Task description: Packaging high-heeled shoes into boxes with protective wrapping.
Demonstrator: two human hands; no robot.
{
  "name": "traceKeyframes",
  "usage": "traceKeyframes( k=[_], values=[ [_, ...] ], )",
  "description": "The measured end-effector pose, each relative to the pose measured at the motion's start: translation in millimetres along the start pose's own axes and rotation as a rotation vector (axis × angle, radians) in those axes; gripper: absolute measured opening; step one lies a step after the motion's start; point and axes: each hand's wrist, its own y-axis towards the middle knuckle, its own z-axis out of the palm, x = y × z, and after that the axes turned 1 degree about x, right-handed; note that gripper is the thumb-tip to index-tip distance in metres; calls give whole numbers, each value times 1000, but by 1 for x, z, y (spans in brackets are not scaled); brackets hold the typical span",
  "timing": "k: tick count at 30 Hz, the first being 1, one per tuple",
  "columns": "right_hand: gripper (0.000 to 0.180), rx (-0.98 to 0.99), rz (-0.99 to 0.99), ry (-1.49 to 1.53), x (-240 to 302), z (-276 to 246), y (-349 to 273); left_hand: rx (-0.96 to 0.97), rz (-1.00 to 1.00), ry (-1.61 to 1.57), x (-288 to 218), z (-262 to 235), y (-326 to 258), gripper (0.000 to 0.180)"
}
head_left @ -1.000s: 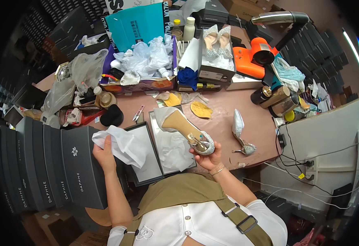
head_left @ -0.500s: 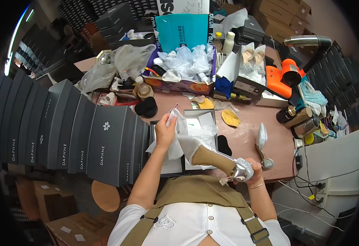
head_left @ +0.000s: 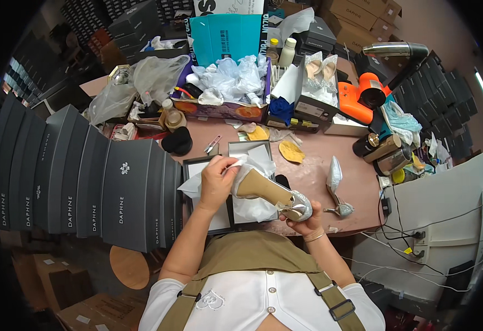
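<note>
Evidently shoe in right-hand fingers

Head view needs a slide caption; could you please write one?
Right hand holding a silver high-heeled shoe, left hand pinching white tissue.

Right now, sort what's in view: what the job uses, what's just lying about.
In use:
- silver shoe, in right hand
- white tissue, in left hand
- open shoebox beneath
- second silver shoe, likely

Apparently lying about:
- yellow pads
- clear plastic bag
- orange device
</note>
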Motion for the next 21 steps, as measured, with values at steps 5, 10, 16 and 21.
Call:
traceKeyframes(
  k=[5, 10, 16, 21],
  values=[
    [69, -108, 13, -130, 0, 10, 13, 101, 64, -143, -40, 2, -9, 20],
    [44, -405, -226, -375, -39, 78, 44, 187, 629, 3, -86, 14, -28, 27],
    [41, -170, -91, -178, -11, 47, 57, 273, 635, -43, -64, 35, -55, 34],
    [43, -326, -214, -1029, -45, -41, 57, 482, 649, -126, -71, 50, -71, 32]
  ],
)
